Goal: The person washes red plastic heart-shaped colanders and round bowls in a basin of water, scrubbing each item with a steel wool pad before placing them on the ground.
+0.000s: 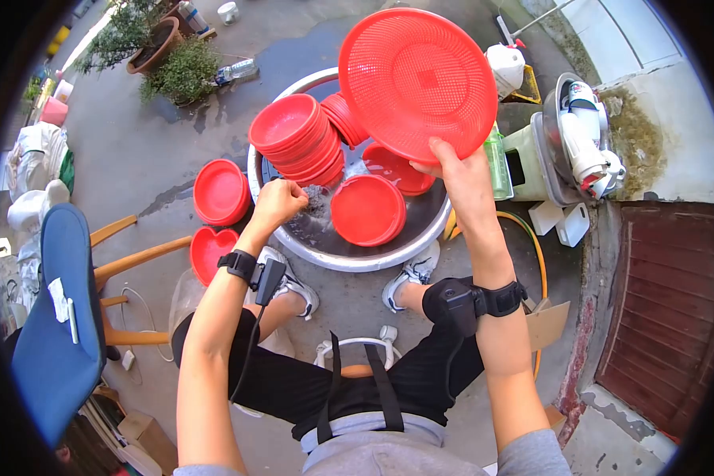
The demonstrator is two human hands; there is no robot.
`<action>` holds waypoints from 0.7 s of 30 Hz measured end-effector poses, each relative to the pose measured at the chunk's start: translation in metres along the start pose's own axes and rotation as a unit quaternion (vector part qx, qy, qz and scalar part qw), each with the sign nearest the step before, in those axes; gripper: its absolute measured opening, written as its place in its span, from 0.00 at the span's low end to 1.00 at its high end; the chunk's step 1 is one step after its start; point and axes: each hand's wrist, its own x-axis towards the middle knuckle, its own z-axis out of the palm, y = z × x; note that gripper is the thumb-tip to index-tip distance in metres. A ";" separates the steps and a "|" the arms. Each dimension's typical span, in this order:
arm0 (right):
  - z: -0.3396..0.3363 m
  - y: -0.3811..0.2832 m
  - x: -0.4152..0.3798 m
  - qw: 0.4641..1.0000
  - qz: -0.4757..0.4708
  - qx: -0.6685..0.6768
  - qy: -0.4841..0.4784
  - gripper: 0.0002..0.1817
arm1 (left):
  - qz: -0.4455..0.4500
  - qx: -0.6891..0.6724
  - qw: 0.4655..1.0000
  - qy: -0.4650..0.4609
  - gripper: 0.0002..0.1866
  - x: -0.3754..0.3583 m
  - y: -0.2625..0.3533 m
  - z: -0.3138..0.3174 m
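Note:
My right hand [461,176] grips the near rim of a round red plastic colander [420,79], raised and tilted above the basin with its mesh face toward me. Over the basin's left rim, my left hand [278,206] is closed on a grey steel wool scourer [318,203], its fingers partly hidden. The wide basin [349,260] has a pale rim and holds water. In it stand a tall stack of red bowls [287,127], a shorter red stack [365,209] nearest me, and another red bowl [404,170] partly behind it.
Left of the basin, a red bowl [218,192] and a red heart-shaped dish [213,252] sit on the ground. A blue chair [59,317] stands at left. A green bottle [497,163], a metal bowl of containers [559,143] and a yellow hose [541,262] are at right.

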 end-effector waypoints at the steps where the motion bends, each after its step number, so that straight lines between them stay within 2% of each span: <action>1: 0.000 0.000 0.000 1.000 -0.001 0.004 0.000 0.20 | -0.005 -0.044 0.999 -0.006 0.11 -0.004 0.014 -0.015; 4: -0.005 0.014 0.009 0.999 0.016 -0.038 0.011 0.22 | 0.004 -0.055 0.998 -0.006 0.11 -0.023 0.068 -0.060; 6: -0.008 0.031 0.014 0.962 -0.054 -0.267 0.028 0.26 | 0.034 -0.069 0.997 0.016 0.09 -0.042 0.111 -0.086; 7: -0.006 0.031 0.013 0.963 -0.056 -0.263 0.026 0.26 | 0.033 -0.066 0.997 0.019 0.09 -0.048 0.128 -0.093; 9: -0.002 0.029 0.012 0.919 0.004 -0.394 0.006 0.28 | 0.128 -0.124 0.977 0.113 0.07 -0.057 0.153 -0.100; 10: 0.001 0.029 0.011 0.919 0.000 -0.395 0.002 0.28 | 0.125 -0.125 0.977 0.118 0.07 -0.057 0.161 -0.099; 12: 0.008 0.032 0.008 0.962 0.034 -0.266 -0.045 0.29 | 0.195 -0.069 0.956 0.210 0.05 -0.053 0.172 -0.094; 13: 0.012 0.031 0.008 0.976 0.050 -0.199 -0.068 0.30 | 0.190 -0.072 0.955 0.215 0.05 -0.052 0.174 -0.088; 14: 0.014 0.029 0.007 0.976 0.048 -0.202 -0.072 0.30 | 0.217 -0.080 0.945 0.233 0.05 -0.048 0.172 -0.080; 15: 0.017 0.022 0.003 0.990 0.071 -0.096 -0.073 0.27 | 0.244 -0.087 0.933 0.250 0.05 -0.046 0.171 -0.075; 16: 0.018 0.016 0.000 0.993 0.095 0.010 -0.071 0.25 | 0.263 -0.079 0.935 0.226 0.10 -0.046 0.167 -0.072; 17: 0.016 0.014 0.001 0.993 0.094 0.007 -0.070 0.25 | 0.263 -0.082 0.934 0.227 0.10 -0.045 0.166 -0.066; 19: 0.014 0.014 0.001 0.995 0.068 0.028 -0.069 0.24 | 0.281 -0.096 0.909 0.291 0.16 -0.049 0.173 -0.063; 20: 0.014 0.016 0.001 0.995 0.069 0.028 -0.069 0.24 | 0.282 -0.091 0.918 0.265 0.23 -0.049 0.173 -0.062; 21: 0.015 0.018 0.001 0.998 0.026 -0.015 -0.059 0.25 | 0.282 -0.089 0.917 0.267 0.23 -0.047 0.172 -0.063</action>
